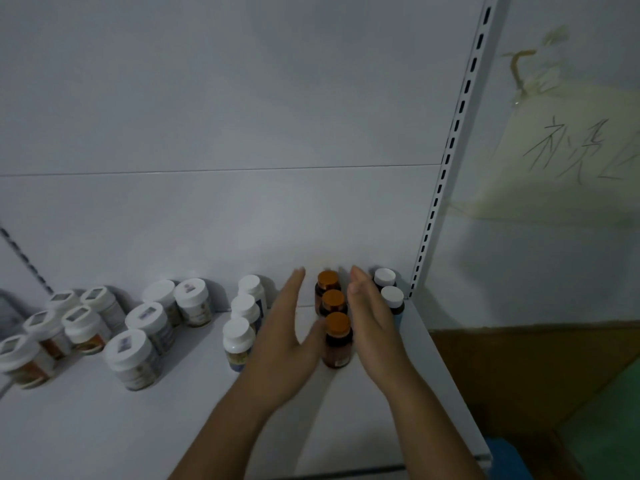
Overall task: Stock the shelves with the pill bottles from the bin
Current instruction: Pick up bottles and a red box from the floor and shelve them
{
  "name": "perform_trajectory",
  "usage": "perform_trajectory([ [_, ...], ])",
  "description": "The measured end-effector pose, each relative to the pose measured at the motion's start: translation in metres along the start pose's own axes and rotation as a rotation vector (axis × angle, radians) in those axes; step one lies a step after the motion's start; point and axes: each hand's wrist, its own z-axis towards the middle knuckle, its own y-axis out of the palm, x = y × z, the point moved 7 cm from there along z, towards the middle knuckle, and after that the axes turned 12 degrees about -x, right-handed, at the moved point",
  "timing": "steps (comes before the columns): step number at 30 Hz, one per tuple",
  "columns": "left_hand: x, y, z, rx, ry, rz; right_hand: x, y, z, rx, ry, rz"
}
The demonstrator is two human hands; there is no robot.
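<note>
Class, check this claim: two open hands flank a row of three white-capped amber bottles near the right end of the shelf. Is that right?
Not quite. The head view shows that the three amber bottles between the left hand and right hand have orange caps, not white. The rest holds: open hands flank the row near the right end of the shelf.

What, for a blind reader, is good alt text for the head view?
A left hand and right hand, both open, flank a row of three orange-capped bottles on a white shelf. Rows of white-capped bottles stand on either side.
</note>
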Motion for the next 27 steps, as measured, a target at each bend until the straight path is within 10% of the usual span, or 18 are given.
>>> perform_trajectory([
  [8, 0.039, -0.090, -0.022, 0.063, 0.113, 0.545, -0.066, 0.024, -0.029, -0.145, -0.127, -0.396],
  [14, 0.006, -0.168, -0.084, 0.101, -0.149, 0.784, -0.105, 0.106, -0.028, -0.373, -0.227, -0.905],
  [27, -0.074, -0.336, -0.309, 0.212, -0.633, 1.006, -0.167, 0.376, -0.063, -0.743, -0.640, -1.079],
])
